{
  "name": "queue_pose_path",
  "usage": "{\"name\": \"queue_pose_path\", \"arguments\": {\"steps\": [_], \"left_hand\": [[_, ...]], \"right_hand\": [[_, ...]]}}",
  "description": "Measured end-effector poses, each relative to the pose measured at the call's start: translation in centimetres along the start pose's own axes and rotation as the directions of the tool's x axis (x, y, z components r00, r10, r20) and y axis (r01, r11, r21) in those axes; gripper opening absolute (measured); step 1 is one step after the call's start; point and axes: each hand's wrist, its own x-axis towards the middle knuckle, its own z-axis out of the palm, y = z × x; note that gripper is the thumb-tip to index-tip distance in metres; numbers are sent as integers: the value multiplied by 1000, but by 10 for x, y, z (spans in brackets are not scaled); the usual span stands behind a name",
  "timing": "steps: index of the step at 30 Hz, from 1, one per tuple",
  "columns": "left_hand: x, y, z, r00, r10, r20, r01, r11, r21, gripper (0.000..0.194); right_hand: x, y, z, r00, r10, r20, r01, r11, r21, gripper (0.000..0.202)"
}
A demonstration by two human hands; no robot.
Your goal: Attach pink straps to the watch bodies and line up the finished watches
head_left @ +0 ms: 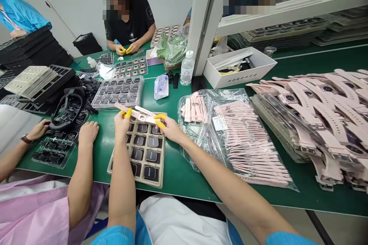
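Observation:
Between both hands is a smartwatch (142,117) with pale pink straps, held above a tray. My left hand (122,123) pinches it on the left, with yellow covers on the fingertips. My right hand (169,127), also with yellow finger covers, is closed on the strap at the right. Below them lies a beige tray (160,172) whose compartments hold several square dark watch bodies (151,155). To the right, a plastic bag (211,138) contains rows of pink straps (250,141). Loose pink straps (195,109) sit beside these.
Finished-looking pink watches (322,99) are heaped at far right. A white box (241,71), a bottle (187,69) and a tissue pack (161,87) stand beyond. Stacked clear trays (117,92) lie ahead. A co-worker's hand (88,133) rests close to my left arm; another person (129,23) sits opposite.

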Motion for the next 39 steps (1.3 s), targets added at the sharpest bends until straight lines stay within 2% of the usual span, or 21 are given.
{"name": "queue_pose_path", "arguments": {"steps": [3,5,7,9,11,14,17,20,22,24,26,29,31,32,33,34,35,37,38,39], "left_hand": [[11,-17,-54,998,16,60,-28,980,197,25],[18,-30,-97,994,14,106,-51,935,352,28],[25,-44,-132,988,0,153,-76,867,492,32],[30,-58,-151,981,-21,192,-99,799,593,38],[34,-67,-155,976,-46,211,-108,743,660,40],[37,-70,-149,977,-81,198,-89,688,720,33],[33,-63,-138,983,-99,152,-46,675,736,15],[25,-55,-110,992,-97,82,10,701,713,38],[21,-50,-82,996,-92,22,52,732,679,39],[17,-45,-52,994,-91,-54,105,772,628,40],[15,-38,-28,986,-82,-146,151,811,565,39],[11,-21,-10,979,-19,-205,114,879,463,36],[5,-7,-4,987,44,-154,20,921,388,32],[1,0,-1,993,79,-86,-45,938,343,29],[-4,6,4,993,121,18,-120,950,287,26],[-9,12,8,975,172,143,-201,953,226,23],[-15,18,14,934,229,275,-282,944,171,20],[-26,27,25,802,331,498,-437,893,110,16],[-31,30,30,740,360,568,-506,854,118,16],[-36,33,34,700,371,611,-565,810,156,16]], "right_hand": [[-1,2,7,994,69,87,-77,993,93,42],[-1,2,9,988,73,133,-91,987,135,47],[-1,3,10,986,58,156,-83,984,157,49],[-2,3,9,987,48,151,-73,984,160,48],[-3,3,8,990,42,135,-63,986,157,48],[-4,3,7,994,20,104,-34,990,136,46],[-5,1,4,998,-12,64,8,998,59,42],[-2,-1,-4,994,-102,-30,99,992,-80,39],[1,-4,-15,974,-186,-132,154,964,-217,39],[4,-7,-31,942,-263,-210,164,904,-395,40],[7,-10,-54,914,-331,-234,140,800,-583,41],[10,-10,-97,910,-369,-186,90,617,-782,45],[9,-8,-124,941,-321,-111,88,545,-834,51],[9,-5,-136,956,-285,-64,100,526,-845,55],[8,-2,-145,969,-248,-15,118,515,-849,61],[6,1,-153,976,-214,29,137,507,-851,68],[5,3,-157,981,-185,66,152,500,-852,75],[3,8,-161,984,-137,110,164,486,-859,87],[2,9,-160,986,-117,118,161,481,-862,90],[1,9,-159,988,-102,120,154,480,-864,90]]}}
